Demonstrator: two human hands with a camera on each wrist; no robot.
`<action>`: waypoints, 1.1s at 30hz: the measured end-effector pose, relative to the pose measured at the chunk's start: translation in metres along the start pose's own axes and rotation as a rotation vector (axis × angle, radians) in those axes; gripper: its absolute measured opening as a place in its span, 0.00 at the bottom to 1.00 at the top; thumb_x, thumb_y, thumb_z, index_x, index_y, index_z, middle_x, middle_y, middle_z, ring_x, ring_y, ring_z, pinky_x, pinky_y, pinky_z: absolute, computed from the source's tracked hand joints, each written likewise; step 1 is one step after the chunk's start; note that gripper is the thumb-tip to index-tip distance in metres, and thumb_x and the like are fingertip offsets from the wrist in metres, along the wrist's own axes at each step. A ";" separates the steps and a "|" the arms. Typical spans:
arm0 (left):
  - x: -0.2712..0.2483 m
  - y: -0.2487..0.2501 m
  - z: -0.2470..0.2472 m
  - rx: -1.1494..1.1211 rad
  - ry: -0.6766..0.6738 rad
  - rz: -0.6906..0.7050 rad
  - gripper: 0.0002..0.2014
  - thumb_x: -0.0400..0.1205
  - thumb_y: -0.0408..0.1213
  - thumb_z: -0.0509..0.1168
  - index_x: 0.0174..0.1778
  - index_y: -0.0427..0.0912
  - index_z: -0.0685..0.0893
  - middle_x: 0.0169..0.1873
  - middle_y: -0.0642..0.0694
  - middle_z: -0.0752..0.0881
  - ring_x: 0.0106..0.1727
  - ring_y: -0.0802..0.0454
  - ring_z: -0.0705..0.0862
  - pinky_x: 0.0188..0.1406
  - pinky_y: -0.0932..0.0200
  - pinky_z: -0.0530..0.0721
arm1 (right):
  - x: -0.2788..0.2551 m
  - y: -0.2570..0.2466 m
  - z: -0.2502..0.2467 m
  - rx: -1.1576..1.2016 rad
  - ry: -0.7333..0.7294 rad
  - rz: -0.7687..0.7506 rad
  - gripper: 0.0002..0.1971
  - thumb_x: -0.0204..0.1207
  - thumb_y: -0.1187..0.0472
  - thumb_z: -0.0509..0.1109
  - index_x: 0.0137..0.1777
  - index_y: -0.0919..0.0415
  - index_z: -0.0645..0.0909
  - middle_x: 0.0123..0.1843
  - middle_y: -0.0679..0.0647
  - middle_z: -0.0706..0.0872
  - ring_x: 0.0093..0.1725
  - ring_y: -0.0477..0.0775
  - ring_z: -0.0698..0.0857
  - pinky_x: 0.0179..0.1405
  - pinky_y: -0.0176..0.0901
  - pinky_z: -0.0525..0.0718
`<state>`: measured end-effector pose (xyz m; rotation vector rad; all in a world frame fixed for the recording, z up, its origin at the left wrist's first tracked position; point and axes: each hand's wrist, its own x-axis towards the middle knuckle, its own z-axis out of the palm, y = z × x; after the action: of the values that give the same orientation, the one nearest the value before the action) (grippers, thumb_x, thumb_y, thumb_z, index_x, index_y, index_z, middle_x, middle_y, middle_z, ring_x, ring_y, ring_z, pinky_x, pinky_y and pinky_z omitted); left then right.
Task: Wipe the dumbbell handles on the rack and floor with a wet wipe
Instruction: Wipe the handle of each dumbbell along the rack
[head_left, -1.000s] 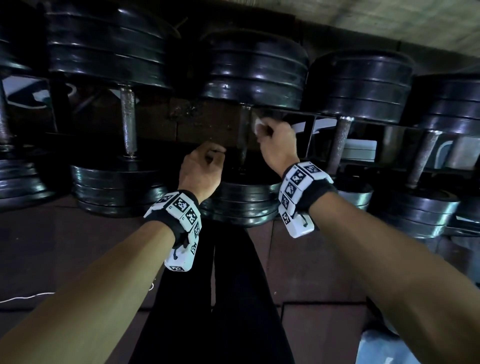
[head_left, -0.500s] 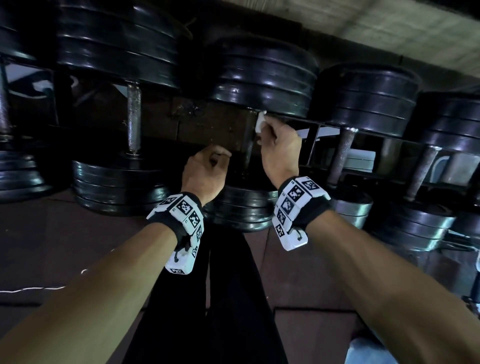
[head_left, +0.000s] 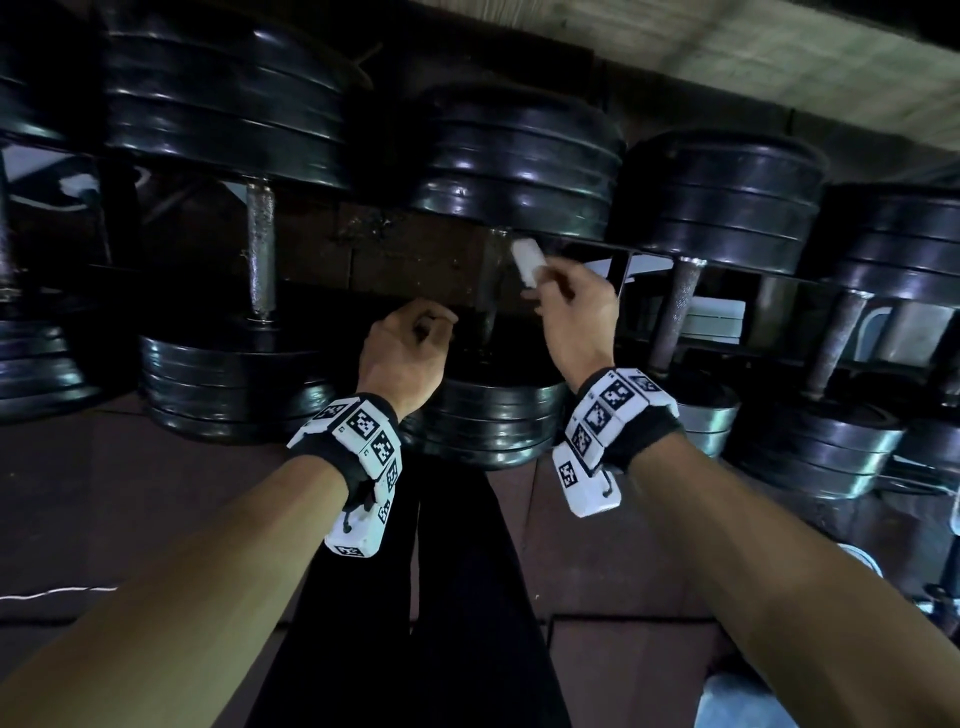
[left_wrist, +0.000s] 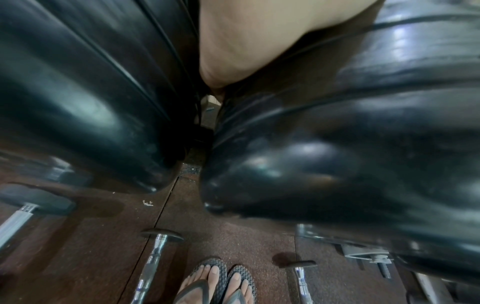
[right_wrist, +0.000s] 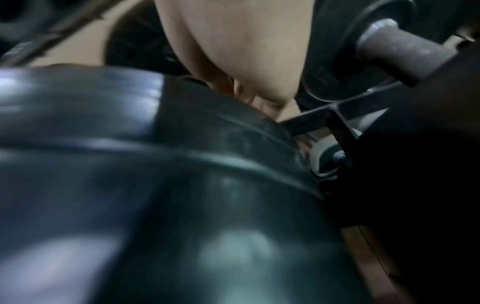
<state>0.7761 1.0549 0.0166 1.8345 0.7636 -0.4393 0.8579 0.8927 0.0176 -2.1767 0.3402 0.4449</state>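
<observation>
Head view shows the right hand (head_left: 574, 306) pinching the wet wipe (head_left: 528, 261) beside the handle (head_left: 491, 291), left hand (head_left: 408, 348) curled and holding nothing; the loosely pinched wipe may slip.

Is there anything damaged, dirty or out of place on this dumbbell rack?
The handle of the dumbbell to the left of the hands looks pitted and rusty, rougher than its neighbours. Small white debris lies on the floor mat. Nothing else stands out.

Dumbbells (head_left: 483, 291) — on rack (head_left: 727, 260)

Dim room: dark reddish-brown floor tiles (head_left: 613, 670) (seams visible) below, a pale rough wall (head_left: 779, 57) behind.
</observation>
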 end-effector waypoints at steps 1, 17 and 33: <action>0.000 0.000 0.000 -0.005 -0.002 -0.005 0.13 0.74 0.47 0.57 0.43 0.56 0.88 0.38 0.55 0.91 0.25 0.62 0.80 0.26 0.65 0.72 | 0.007 0.007 0.002 0.016 0.006 0.073 0.17 0.75 0.47 0.69 0.59 0.52 0.89 0.51 0.51 0.93 0.49 0.52 0.92 0.57 0.56 0.89; 0.000 -0.001 -0.001 0.032 -0.016 0.010 0.17 0.74 0.50 0.55 0.45 0.54 0.89 0.39 0.56 0.91 0.42 0.53 0.88 0.48 0.51 0.86 | -0.001 -0.035 0.015 -0.133 0.041 -0.164 0.13 0.81 0.60 0.66 0.59 0.59 0.89 0.43 0.58 0.93 0.42 0.57 0.92 0.50 0.55 0.90; 0.035 0.036 -0.040 -0.200 -0.421 0.060 0.18 0.88 0.37 0.61 0.76 0.48 0.75 0.58 0.48 0.89 0.53 0.55 0.91 0.58 0.61 0.82 | -0.025 -0.033 0.010 -0.124 -0.139 -0.352 0.12 0.83 0.58 0.68 0.62 0.56 0.88 0.53 0.52 0.93 0.50 0.52 0.92 0.54 0.53 0.89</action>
<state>0.8241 1.0936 0.0346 1.5056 0.4435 -0.6597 0.8464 0.9222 0.0464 -2.2508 -0.1509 0.4235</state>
